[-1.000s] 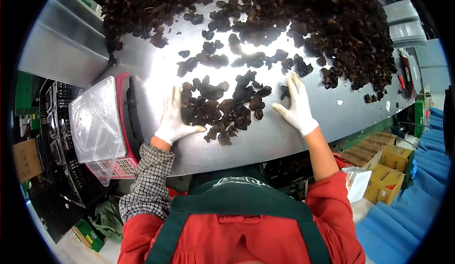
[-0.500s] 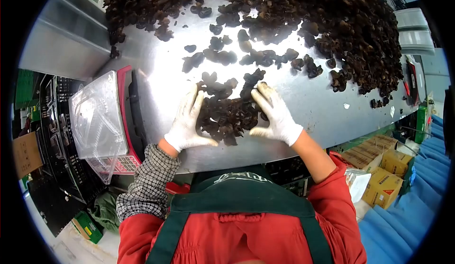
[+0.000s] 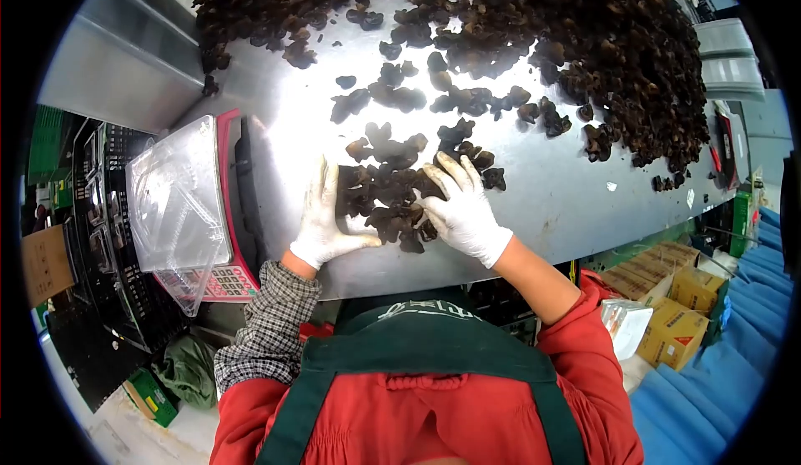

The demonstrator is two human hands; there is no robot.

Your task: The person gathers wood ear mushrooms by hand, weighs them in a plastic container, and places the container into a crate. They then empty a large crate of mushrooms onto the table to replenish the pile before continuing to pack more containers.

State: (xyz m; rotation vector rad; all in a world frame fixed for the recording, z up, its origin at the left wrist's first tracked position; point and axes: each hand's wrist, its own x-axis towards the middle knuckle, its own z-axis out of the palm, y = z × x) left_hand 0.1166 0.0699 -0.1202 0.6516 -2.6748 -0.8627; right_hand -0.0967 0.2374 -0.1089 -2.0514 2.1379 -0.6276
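Note:
A small cluster of dark brown wood ear mushrooms [image 3: 375, 186] lies on the metal table [image 3: 534, 190] between my two hands. My left hand [image 3: 321, 227], in a white glove, rests at the left edge of the cluster, fingers straight and thumb stretched out to the right. On the other side my right hand [image 3: 467, 215], also gloved, lies over the right part of the cluster with its fingers apart, touching several pieces. Its fingertips partly cover the pieces underneath. A few loose wood ears [image 3: 396, 94] are scattered just beyond.
A large heap of wood ears [image 3: 617, 56] covers the far and right side of the table. At left stands a scale [image 3: 229, 281] with a clear plastic tray [image 3: 179, 202] on top. A metal bin [image 3: 117, 48] is at the far left; cardboard boxes [image 3: 672, 331] sit lower right.
My right hand has moved left and inward over the cluster. Some pieces now lie beyond its fingers on the right. My left hand has shifted slightly; the cluster has shifted left.

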